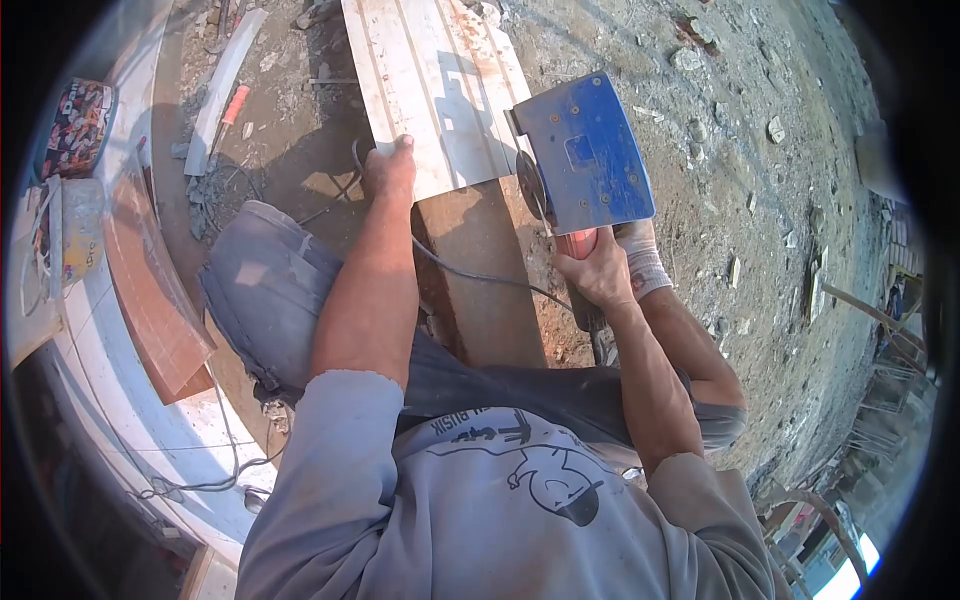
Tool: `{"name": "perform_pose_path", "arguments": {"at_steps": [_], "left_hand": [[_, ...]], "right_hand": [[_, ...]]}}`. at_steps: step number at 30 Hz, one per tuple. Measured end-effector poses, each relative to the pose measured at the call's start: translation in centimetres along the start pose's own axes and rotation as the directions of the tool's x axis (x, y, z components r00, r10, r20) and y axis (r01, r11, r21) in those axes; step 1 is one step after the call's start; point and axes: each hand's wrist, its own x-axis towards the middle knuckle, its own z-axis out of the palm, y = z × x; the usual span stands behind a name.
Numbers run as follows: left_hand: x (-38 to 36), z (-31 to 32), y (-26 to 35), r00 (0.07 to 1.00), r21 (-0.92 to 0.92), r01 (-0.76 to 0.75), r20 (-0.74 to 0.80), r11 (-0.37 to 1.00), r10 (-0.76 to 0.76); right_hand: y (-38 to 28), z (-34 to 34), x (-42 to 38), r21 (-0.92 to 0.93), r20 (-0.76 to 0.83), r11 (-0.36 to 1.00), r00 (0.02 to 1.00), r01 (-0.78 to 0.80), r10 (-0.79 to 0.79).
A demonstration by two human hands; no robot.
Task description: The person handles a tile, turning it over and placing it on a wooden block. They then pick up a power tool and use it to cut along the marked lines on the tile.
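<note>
My left hand (388, 170) grips the near left edge of a long white panel (430, 100) with tan stripes, thumb on top and fingers hidden beneath. In my right hand (602, 275) is an angle grinder (580, 243) with an orange-red body. A large blue guard (585, 155) with screws in it covers much of the tool. The grinder's disc (530, 185) shows at the guard's left side, close to the panel's near right corner. Under the panel lies a brown wooden board (485, 280), and a cord (480, 273) runs across it to the grinder.
My sock-covered foot (648, 262) is just behind the grinder. To the left are curved brown pieces (155, 285), a white strip (222, 90), an orange-handled tool (236, 105) and a patterned bucket (78, 130). Rubble and stones (775, 130) cover the dirt at right.
</note>
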Motion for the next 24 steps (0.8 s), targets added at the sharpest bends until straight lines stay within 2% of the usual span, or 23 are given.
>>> {"name": "perform_pose_path", "arguments": {"at_steps": [3,5,9,11,24], "left_hand": [[-0.4,0.0,0.1,1.000,0.064,0.002,-0.029,0.998,0.000],[-0.7,-0.2,0.6,1.000,0.016,0.017,-0.001,1.000,-0.017],[-2.3,-0.5,2.1,0.999,0.043,0.039,-0.014,0.998,-0.039],[-2.1,-0.3,1.8,1.000,-0.067,0.026,-0.009,0.997,-0.027],[-2.4,-0.6,2.3,1.000,-0.017,0.022,-0.010,1.000,-0.023]], "right_hand": [[0.3,0.5,-0.3,0.064,0.011,0.998,1.000,0.001,-0.002],[0.7,1.0,-0.2,0.046,-0.013,0.999,1.000,0.011,-0.011],[0.0,1.0,-0.3,-0.005,0.012,0.999,0.999,-0.032,0.032],[-0.5,0.8,-0.5,0.005,0.018,0.998,0.998,-0.059,0.059],[0.1,1.4,-0.3,-0.003,0.037,0.996,0.996,-0.086,0.086]]}}
